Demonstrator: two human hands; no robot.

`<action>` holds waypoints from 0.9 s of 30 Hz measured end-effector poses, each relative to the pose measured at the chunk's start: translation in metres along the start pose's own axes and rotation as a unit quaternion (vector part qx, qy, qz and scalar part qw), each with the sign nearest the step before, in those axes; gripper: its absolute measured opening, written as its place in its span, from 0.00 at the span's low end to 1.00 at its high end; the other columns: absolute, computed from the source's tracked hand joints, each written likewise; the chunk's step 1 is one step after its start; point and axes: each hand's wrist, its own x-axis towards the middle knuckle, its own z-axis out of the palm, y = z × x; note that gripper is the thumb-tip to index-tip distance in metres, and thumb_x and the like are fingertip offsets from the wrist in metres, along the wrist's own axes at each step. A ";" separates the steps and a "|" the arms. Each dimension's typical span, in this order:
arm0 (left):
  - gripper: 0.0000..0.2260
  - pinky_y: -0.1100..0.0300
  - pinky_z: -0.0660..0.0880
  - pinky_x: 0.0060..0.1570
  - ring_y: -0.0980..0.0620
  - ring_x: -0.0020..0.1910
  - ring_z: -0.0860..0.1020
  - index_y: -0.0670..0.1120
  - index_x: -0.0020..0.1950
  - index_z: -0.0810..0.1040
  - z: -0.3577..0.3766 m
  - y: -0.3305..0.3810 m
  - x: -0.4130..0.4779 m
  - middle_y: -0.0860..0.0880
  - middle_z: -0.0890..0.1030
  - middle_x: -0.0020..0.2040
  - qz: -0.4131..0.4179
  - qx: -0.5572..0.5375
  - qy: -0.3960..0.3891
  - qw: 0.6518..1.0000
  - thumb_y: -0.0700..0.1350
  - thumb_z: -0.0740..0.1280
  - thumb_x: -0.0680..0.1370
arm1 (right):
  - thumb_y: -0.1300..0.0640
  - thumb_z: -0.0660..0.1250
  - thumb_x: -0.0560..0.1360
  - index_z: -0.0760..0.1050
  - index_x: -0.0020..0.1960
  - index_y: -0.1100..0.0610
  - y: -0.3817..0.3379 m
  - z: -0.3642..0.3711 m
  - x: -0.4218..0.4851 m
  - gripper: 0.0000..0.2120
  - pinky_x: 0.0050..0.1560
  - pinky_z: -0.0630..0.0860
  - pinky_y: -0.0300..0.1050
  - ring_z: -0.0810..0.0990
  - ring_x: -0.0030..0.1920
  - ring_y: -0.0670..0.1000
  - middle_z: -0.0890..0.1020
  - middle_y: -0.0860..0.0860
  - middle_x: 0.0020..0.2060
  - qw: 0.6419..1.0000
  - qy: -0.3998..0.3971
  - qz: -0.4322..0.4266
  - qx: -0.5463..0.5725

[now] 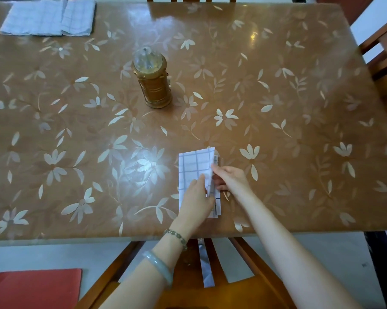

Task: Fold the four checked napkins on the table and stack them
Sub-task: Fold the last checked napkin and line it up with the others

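Here, low in the centre of the frame, a white checked cloth napkin (193, 163) lies partly folded on the brown flower-patterned tabletop (299, 97). The left hand (197, 197) rests on it with its fingers fairly straight, and the right hand (230, 179) pinches its raised right edge. A pile of folded checked napkins (47, 17) sits at the upper left.

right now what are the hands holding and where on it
The checked napkin: the right hand pinches its raised right edge; the left hand lies on its near half, grip unclear.
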 end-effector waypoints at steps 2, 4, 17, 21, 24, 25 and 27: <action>0.19 0.59 0.66 0.41 0.45 0.50 0.75 0.42 0.66 0.65 0.009 0.001 0.003 0.44 0.73 0.52 -0.004 0.004 -0.022 1.000 0.42 0.64 0.77 | 0.55 0.71 0.73 0.79 0.37 0.62 0.004 0.001 0.001 0.11 0.37 0.77 0.42 0.77 0.31 0.47 0.78 0.51 0.30 0.997 0.025 -0.008 -0.067; 0.25 0.59 0.68 0.45 0.45 0.53 0.74 0.42 0.69 0.62 0.012 0.001 0.003 0.44 0.73 0.55 -0.007 -0.003 -0.047 0.999 0.47 0.67 0.77 | 0.60 0.69 0.71 0.77 0.39 0.70 0.008 0.003 0.005 0.11 0.35 0.75 0.45 0.74 0.31 0.51 0.75 0.55 0.29 0.992 0.052 -0.012 -0.113; 0.52 0.52 0.38 0.75 0.47 0.78 0.50 0.40 0.78 0.51 -0.052 -0.073 0.049 0.46 0.51 0.78 0.200 0.370 -0.061 0.905 0.78 0.44 0.69 | 0.64 0.64 0.69 0.72 0.46 0.57 0.012 0.002 0.004 0.07 0.31 0.63 0.39 0.75 0.37 0.47 0.78 0.50 0.39 0.965 0.084 -0.048 -0.245; 0.53 0.48 0.41 0.74 0.47 0.77 0.51 0.39 0.78 0.52 -0.051 -0.080 0.055 0.44 0.52 0.78 0.206 0.396 -0.084 0.891 0.79 0.45 0.68 | 0.65 0.64 0.69 0.70 0.43 0.58 0.020 0.003 0.009 0.06 0.33 0.66 0.40 0.75 0.39 0.51 0.76 0.51 0.39 0.959 0.082 -0.066 -0.262; 0.55 0.45 0.44 0.73 0.48 0.78 0.51 0.39 0.78 0.52 -0.048 -0.083 0.056 0.45 0.51 0.78 0.211 0.400 -0.075 0.889 0.80 0.46 0.66 | 0.65 0.64 0.69 0.71 0.44 0.58 0.022 0.003 0.009 0.06 0.40 0.70 0.43 0.73 0.44 0.52 0.73 0.51 0.45 0.927 0.110 -0.115 -0.339; 0.55 0.44 0.45 0.73 0.48 0.78 0.51 0.39 0.78 0.53 -0.047 -0.085 0.057 0.44 0.52 0.78 0.215 0.401 -0.070 0.888 0.80 0.46 0.66 | 0.66 0.64 0.69 0.72 0.45 0.58 0.021 0.005 0.009 0.06 0.43 0.71 0.45 0.72 0.47 0.53 0.72 0.52 0.47 0.898 0.139 -0.164 -0.383; 0.55 0.43 0.46 0.73 0.47 0.77 0.53 0.39 0.78 0.55 -0.046 -0.086 0.057 0.43 0.55 0.78 0.219 0.402 -0.067 0.886 0.80 0.47 0.66 | 0.67 0.64 0.70 0.75 0.49 0.61 0.019 0.015 0.013 0.09 0.48 0.73 0.50 0.73 0.51 0.57 0.74 0.56 0.51 0.838 0.173 -0.290 -0.429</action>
